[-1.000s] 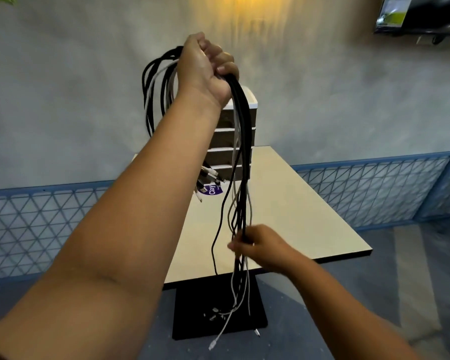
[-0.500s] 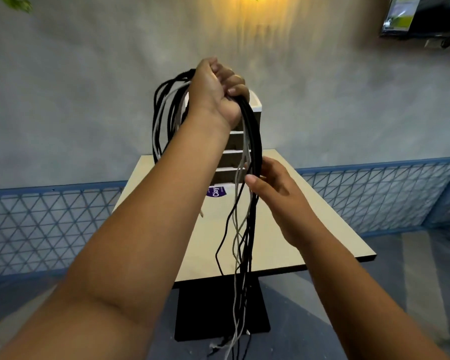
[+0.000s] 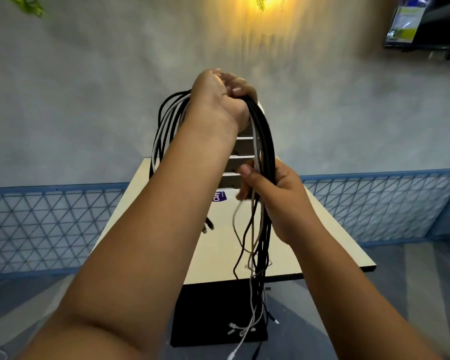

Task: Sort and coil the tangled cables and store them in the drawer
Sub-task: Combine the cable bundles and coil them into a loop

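Observation:
A bundle of black and white cables [image 3: 266, 141] is draped over my raised left hand [image 3: 220, 100], which grips it at the top. One side loops down behind my left forearm; the other hangs straight down past the table edge, its plug ends [image 3: 244, 331] dangling near the floor. My right hand [image 3: 273, 193] curls round the hanging strands about a forearm's length below the left. A small white drawer unit [image 3: 240, 162] stands on the table behind the cables, mostly hidden by my arm and hands.
The beige table [image 3: 322, 229] stands on a black pedestal base [image 3: 205, 320]. A purple label [image 3: 219, 196] and dark plug ends [image 3: 208, 226] lie on the tabletop. Behind are a grey wall, a blue lattice fence [image 3: 50, 222] and a wall screen [image 3: 424, 22].
My right hand rose from low on the hanging strands to just below the left and closed round them. My left hand lowered slightly with the bundle.

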